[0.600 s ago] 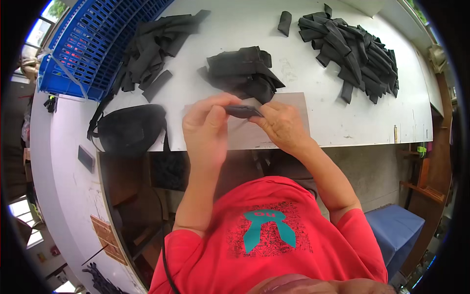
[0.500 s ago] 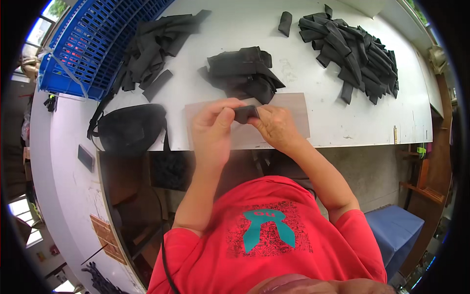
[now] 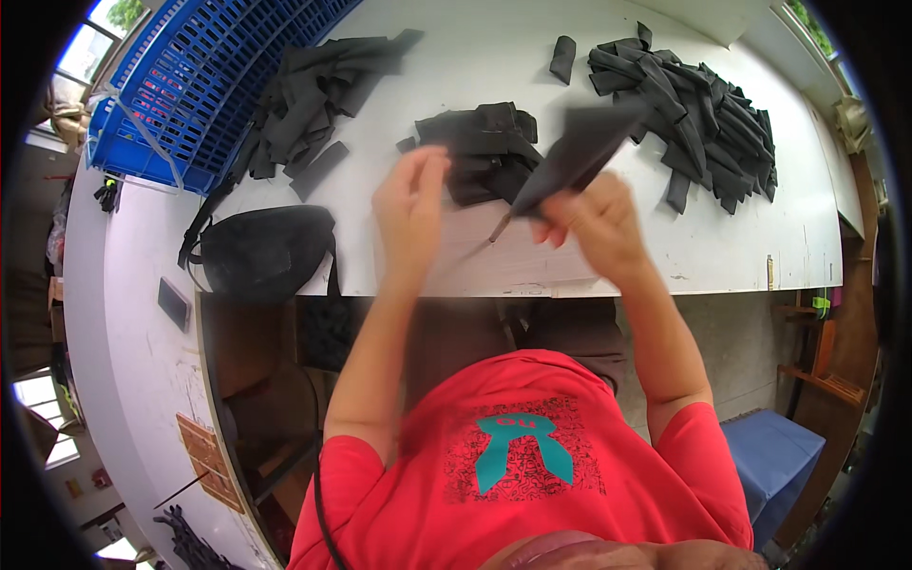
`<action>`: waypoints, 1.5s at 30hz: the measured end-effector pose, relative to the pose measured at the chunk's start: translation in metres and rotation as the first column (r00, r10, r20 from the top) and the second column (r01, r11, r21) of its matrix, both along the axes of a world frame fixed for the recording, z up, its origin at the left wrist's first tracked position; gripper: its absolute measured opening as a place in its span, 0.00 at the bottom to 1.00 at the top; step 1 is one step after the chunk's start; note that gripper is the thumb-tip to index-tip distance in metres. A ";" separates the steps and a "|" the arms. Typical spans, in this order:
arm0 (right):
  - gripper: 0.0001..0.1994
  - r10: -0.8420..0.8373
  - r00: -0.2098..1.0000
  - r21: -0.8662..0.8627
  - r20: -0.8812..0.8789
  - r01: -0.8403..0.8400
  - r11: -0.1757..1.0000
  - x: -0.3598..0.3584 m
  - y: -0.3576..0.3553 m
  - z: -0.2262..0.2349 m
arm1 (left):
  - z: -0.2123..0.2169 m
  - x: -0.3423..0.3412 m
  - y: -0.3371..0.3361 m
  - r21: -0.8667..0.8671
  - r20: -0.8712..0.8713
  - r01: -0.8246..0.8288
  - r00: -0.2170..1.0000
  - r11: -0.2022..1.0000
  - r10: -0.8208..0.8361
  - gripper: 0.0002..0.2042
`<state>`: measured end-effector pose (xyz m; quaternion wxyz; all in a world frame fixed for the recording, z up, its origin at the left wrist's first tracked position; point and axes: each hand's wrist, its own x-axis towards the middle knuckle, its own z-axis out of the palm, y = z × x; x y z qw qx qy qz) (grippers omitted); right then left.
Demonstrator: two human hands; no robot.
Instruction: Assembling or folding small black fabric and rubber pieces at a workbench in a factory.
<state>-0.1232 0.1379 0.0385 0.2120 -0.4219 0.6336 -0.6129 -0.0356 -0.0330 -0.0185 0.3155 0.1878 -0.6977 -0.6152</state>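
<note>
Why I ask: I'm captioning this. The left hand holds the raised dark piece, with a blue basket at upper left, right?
Wrong hand: the head view shows the right hand holding the raised dark piece, with a blue basket at upper left.

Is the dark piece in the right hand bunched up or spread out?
Spread out: the dark piece extends beyond the right hand, long and broad, though blur hides any folds.

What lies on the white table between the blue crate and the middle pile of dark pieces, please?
In the head view, the left heap of dark strips lies between the blue crate and the middle pile, on the white table.
</note>
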 end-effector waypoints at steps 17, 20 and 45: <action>0.21 -0.174 0.682 0.150 0.711 0.094 0.984 0.046 0.039 -0.089 | -0.064 -0.060 -0.034 -0.852 0.432 0.334 0.884 0.404 0.180 0.04; 0.21 -0.151 0.731 0.176 0.665 0.043 0.983 0.053 0.033 -0.088 | -0.070 -0.065 -0.036 -0.881 0.431 0.351 0.873 0.318 0.230 0.04; 0.20 -0.076 0.890 0.028 0.450 0.071 0.997 0.088 0.019 -0.062 | 0.015 0.084 -0.010 0.421 0.050 0.456 0.851 0.784 -0.522 0.04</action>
